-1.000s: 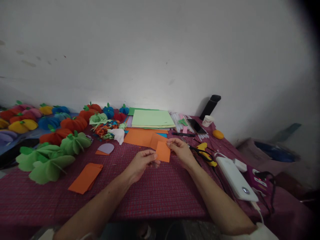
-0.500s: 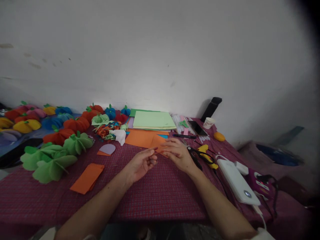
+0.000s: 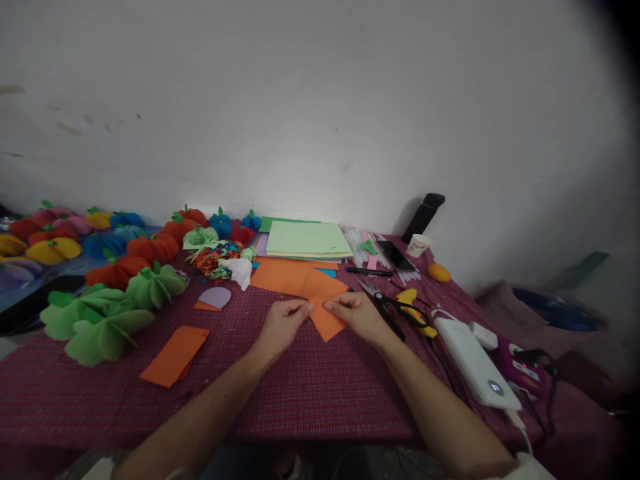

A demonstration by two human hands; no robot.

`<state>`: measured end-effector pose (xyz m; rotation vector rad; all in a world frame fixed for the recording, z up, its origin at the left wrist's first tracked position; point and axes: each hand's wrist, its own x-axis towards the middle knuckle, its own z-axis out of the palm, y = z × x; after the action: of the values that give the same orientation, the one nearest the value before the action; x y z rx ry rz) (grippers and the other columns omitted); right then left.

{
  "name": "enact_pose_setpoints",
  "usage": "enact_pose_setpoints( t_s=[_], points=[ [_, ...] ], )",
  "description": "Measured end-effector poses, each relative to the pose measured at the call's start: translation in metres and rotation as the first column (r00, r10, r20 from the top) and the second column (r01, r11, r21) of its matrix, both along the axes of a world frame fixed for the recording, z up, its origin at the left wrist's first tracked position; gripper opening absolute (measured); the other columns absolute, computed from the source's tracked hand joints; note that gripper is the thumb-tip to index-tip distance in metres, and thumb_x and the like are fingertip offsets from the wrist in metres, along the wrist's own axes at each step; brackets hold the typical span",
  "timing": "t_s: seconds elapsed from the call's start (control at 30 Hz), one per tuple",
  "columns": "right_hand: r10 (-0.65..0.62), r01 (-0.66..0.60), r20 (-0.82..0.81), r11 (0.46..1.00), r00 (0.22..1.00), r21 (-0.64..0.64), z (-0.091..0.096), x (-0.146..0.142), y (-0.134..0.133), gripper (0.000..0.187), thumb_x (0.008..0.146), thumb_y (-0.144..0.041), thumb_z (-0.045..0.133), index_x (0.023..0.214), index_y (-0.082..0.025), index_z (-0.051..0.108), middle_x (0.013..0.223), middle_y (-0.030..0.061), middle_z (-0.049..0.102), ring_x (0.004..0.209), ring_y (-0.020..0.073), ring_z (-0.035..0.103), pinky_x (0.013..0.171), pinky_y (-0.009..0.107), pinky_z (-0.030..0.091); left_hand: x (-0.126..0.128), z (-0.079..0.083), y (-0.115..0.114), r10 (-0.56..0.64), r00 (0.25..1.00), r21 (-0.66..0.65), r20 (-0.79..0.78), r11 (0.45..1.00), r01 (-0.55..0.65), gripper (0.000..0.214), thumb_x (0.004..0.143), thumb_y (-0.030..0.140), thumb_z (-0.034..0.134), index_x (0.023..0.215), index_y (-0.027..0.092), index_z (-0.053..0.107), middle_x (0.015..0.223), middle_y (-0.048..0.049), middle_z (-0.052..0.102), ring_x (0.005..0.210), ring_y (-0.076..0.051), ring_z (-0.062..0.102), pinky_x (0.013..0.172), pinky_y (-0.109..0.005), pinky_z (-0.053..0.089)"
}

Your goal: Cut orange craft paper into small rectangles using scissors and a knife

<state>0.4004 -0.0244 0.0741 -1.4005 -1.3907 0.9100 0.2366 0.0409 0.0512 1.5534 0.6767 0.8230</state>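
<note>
Left hand (image 3: pixel 283 327) and right hand (image 3: pixel 363 316) pinch a small orange piece (image 3: pixel 327 323) between them; paper pumpkins (image 3: pixel 153 249) well left look finished; orange stack (image 3: pixel 175 356) nearer left and orange sheet (image 3: pixel 277 275) just beyond seem unshaped, still left

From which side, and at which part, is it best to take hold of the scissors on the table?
Probably by the black handles, coming from the near right: their loops face that way, spread apart, while the metal blades point away. One loop overlaps the yellow tool in view, so lift gently.
</note>
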Motion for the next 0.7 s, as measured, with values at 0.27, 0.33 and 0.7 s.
enact_pose_setpoints(
  t_s=[0.27,0.33,0.7],
  points=[
    [-0.057,0.055,-0.098,0.998,0.994,-0.024,-0.004,-0.004,0.004,0.037,0.069,-0.041,0.059,0.050,-0.015,0.042,0.049,-0.0068,0.028,0.046,0.0050,0.023,0.045,0.021,0.016,0.003,0.005,-0.003,0.039,0.999,-0.048,0.000,0.998,-0.039,0.034,0.073,0.042,0.052,0.077,0.011,0.064,0.064,0.0003,0.058,0.058,-0.011,0.048,0.053,-0.020,0.035],
    [-0.117,0.116,-0.163,0.993,0.980,-0.011,-0.006,-0.006,0.006,0.036,0.069,-0.040,0.061,0.050,-0.014,0.044,0.049,-0.0066,0.030,0.047,0.0052,0.025,0.046,0.021,0.019,0.005,0.003,-0.004,-0.007,0.997,-0.038,-0.076,0.999,0.004,0.035,0.072,0.043,0.053,0.072,0.010,0.064,0.062,-0.0008,0.059,0.057,-0.011,0.049,0.054,-0.021,0.036],
    [-0.132,0.085,-0.303,0.983,0.944,-0.161,-0.006,0.003,0.006,0.031,0.057,-0.037,0.072,0.078,-0.015,0.065,0.077,0.0030,0.064,0.066,0.0129,0.054,0.065,0.026,0.041,-0.001,-0.007,-0.008,-0.300,0.945,-0.169,-0.129,0.946,0.277,0.030,0.069,0.039,0.055,0.060,0.011,0.060,0.058,-0.0048,0.063,0.051,-0.011,0.053,0.054,-0.023,0.042]
  ],
)
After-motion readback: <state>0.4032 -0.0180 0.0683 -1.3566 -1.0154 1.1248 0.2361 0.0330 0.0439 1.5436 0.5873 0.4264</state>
